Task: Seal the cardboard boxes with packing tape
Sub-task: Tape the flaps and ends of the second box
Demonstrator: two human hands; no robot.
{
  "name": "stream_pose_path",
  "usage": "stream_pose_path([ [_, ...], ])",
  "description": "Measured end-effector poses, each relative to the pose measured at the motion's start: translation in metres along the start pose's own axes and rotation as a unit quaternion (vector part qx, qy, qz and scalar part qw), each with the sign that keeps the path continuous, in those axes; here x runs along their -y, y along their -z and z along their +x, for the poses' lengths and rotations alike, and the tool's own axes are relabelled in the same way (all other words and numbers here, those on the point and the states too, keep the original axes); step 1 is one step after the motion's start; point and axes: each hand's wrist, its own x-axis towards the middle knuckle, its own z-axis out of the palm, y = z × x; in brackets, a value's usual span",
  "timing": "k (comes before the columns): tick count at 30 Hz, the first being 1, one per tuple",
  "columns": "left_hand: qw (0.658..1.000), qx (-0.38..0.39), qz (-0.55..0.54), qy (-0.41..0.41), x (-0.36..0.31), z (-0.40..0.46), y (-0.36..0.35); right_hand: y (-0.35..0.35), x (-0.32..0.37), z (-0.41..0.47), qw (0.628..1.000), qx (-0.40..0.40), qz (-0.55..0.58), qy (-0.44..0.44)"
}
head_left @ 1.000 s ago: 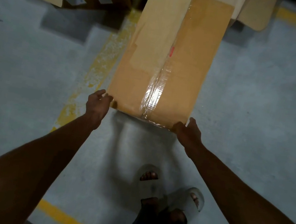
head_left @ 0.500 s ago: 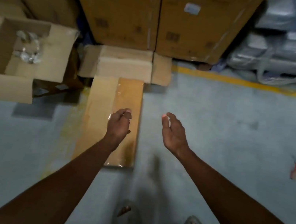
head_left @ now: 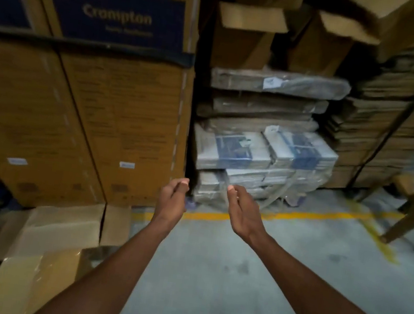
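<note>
Hands (head_left: pixel 172 200) (head_left: pixel 243 213) hang loose (holding nothing); taped box (head_left: pixel 29 280) lies below-left, apart.

"Crompton" on tall carton (head_left: pixel 108 88)

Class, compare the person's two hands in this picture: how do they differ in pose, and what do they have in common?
The left hand shows its back to the camera, its fingers loosely curled inward; the right hand is turned edge-on, fingers straighter and relaxed. The left hand is in front of the tall cardboard box; the right is before the plastic-wrapped bundles. Both are raised and hold nothing.
</note>
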Motion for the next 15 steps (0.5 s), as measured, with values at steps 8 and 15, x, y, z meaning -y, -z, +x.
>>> stream_pose_path([
  [8, 0.991, 0.009, 0.042, -0.127, -0.172, 0.085, -0.114, 0.150, 0.032, 0.159, 0.995, -0.056, -0.028, 0.079],
  [15, 0.971, -0.014, 0.071, -0.228, -0.295, 0.186, -0.167, 0.209, 0.085, 0.305, 0.983, -0.079, -0.016, 0.164],
])
